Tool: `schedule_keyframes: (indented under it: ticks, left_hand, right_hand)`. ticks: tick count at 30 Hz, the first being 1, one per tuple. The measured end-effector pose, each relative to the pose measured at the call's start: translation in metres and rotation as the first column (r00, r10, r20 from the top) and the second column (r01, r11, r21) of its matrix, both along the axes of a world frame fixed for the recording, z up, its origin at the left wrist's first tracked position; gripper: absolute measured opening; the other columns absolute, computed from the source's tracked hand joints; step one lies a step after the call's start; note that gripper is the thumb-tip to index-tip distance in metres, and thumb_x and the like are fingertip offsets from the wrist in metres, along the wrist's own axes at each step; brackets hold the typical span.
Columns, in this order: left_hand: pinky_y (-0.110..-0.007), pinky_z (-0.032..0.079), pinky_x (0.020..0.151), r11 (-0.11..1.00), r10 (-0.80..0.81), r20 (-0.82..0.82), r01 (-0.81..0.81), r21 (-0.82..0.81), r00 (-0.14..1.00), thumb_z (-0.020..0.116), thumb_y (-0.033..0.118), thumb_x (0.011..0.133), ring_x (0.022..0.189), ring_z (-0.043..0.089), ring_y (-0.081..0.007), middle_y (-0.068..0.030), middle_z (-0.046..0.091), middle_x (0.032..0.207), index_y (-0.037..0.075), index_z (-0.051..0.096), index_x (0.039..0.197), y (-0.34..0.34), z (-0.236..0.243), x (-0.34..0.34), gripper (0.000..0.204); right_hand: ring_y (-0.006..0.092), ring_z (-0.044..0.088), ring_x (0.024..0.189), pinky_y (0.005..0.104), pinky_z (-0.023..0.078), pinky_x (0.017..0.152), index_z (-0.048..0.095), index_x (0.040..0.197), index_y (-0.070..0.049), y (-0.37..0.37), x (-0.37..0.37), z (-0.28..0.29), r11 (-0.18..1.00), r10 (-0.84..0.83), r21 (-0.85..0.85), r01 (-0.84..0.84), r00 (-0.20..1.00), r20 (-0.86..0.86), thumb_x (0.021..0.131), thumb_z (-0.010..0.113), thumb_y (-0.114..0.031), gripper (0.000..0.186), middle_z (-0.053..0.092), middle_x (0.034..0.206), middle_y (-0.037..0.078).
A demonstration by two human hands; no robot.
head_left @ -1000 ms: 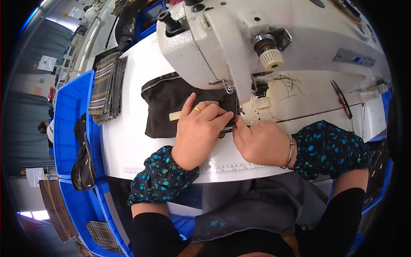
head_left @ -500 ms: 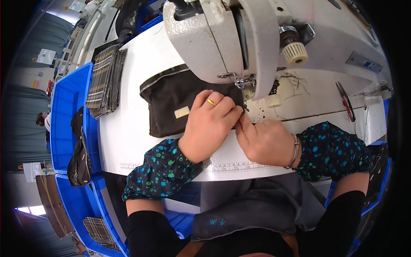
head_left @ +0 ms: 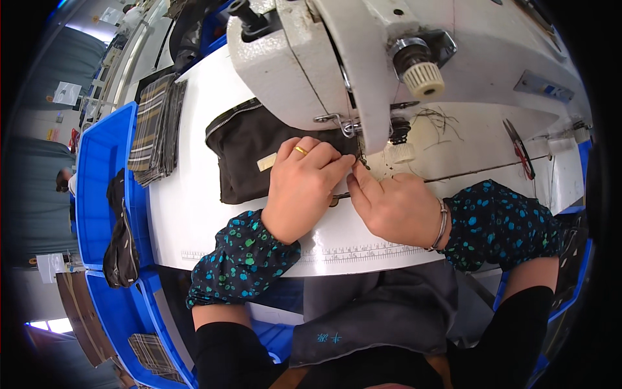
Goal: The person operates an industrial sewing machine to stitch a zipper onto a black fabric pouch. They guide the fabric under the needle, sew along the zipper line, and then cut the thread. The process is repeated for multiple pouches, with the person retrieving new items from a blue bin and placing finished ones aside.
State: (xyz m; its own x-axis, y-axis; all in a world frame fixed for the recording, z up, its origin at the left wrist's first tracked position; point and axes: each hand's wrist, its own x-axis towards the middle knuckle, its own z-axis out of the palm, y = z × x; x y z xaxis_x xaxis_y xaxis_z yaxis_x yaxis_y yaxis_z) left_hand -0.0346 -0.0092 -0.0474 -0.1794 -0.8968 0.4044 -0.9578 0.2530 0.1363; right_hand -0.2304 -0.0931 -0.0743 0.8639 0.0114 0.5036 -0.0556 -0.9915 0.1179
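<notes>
A dark brown zippered fabric piece (head_left: pixel 243 155), looking like a pouch, lies on the white table under the sewing machine head (head_left: pixel 291 71). A metal zipper runs along its far left edge, and a small cream label (head_left: pixel 265 162) sits near my fingers. My left hand (head_left: pixel 301 188) rests on the fabric, its fingers bent and its thumb and index closed at the right edge. Against those fingertips, my right hand (head_left: pixel 398 211) pinches the same edge, just on my side of the needle area. The needle and presser foot are mostly hidden by the machine head and my fingers.
Red-handled scissors (head_left: pixel 521 152) and loose thread ends (head_left: pixel 440 123) lie to the right. Stacked plaid fabric pieces (head_left: pixel 155 129) sit at the table's left. Beyond them stands a blue bin (head_left: pixel 97 188) with dark fabric over its rim. A ruler strip (head_left: pixel 337 251) follows the front edge.
The view has shifted slightly, so the machine head appears further left. Both hands stay at the fabric's right edge, and a small brown-edged bit now shows below my left fingertips.
</notes>
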Motion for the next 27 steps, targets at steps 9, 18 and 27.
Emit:
schedule_keyframes:
  ticks: [9,18,27]
  left_hand:
    - [-0.035,0.049,0.078,0.998,-0.058,-0.096,0.059,0.009,0.994,0.074,0.008,0.069,0.09,0.062,-0.0218,0.0013,0.064,0.089,0.01,0.079,0.1,-0.009,-0.005,0.005,0.031]
    - [-0.036,0.049,0.081,0.997,-0.025,0.121,0.033,-0.067,0.992,0.071,0.015,0.074,0.096,0.06,-0.0204,0.0008,0.062,0.093,0.009,0.078,0.1,-0.001,-0.004,-0.009,0.027]
    - [-0.037,0.054,0.074,0.996,0.024,0.094,-0.016,-0.091,0.995,0.071,0.008,0.075,0.087,0.068,-0.0239,-0.001,0.068,0.094,0.011,0.081,0.106,-0.017,-0.006,0.003,0.033]
  right_hand:
    - [0.0153,0.062,0.05,0.0284,0.045,0.044,0.073,0.1,0.013,0.001,0.001,-0.003,1.0,-0.009,-0.025,0.009,1.0,-0.003,0.075,0.067,-0.015,0.038,0.072,0.106,0.035]
    - [0.0153,0.06,0.047,0.0279,0.045,0.043,0.075,0.099,0.011,0.008,-0.002,-0.004,0.999,0.033,-0.028,-0.033,0.999,0.001,0.077,0.067,-0.015,0.035,0.073,0.106,0.037]
    - [0.017,0.063,0.048,0.029,0.048,0.044,0.074,0.101,0.012,0.005,-0.002,-0.001,0.997,0.07,-0.015,-0.07,0.997,-0.016,0.078,0.067,-0.013,0.035,0.073,0.107,0.037]
